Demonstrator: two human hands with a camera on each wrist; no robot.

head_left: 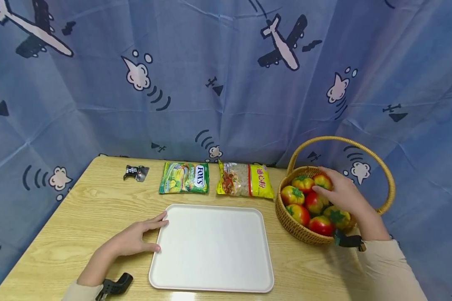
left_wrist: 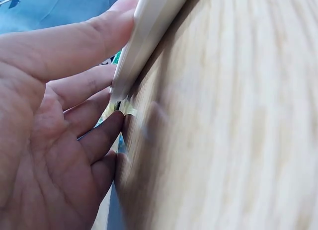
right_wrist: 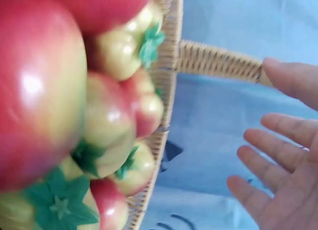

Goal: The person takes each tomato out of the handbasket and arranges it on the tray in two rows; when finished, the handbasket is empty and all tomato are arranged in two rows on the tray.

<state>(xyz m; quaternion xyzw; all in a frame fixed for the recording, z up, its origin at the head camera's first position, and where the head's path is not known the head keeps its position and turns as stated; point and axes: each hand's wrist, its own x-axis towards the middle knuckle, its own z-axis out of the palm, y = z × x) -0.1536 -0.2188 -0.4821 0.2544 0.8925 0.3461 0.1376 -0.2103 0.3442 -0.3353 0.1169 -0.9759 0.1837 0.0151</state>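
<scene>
Nearest the head camera, your beige sleeves (head_left: 391, 271) reach in at the bottom corners, each wrist wearing a black camera mount (head_left: 116, 286). Your left hand (head_left: 137, 237) lies at the left side of the white tray (head_left: 211, 251), fingers and thumb spread apart, their tips touching its edge without curling round it. That tray sits flat on the wooden table (head_left: 79, 209), in front of you.

To its right stands the wicker basket (head_left: 295, 230), upright, with its tall handle (head_left: 331, 138) arching over it. Red-and-yellow fruits (head_left: 315, 203) with green leafy tops are heaped inside, up to about the rim. Your right hand (head_left: 340, 190) is over the basket's right side, fingers apart and holding nothing; the right wrist view shows it away from the fruits, though whether your thumb touches the handle you cannot tell.

Behind the tray lie a green bag marked FOX'S (head_left: 184, 178) and a yellow bag (head_left: 245, 180), whose clear middle shows pale pieces inside. Farther left is a small black packet (head_left: 136, 172).
</scene>
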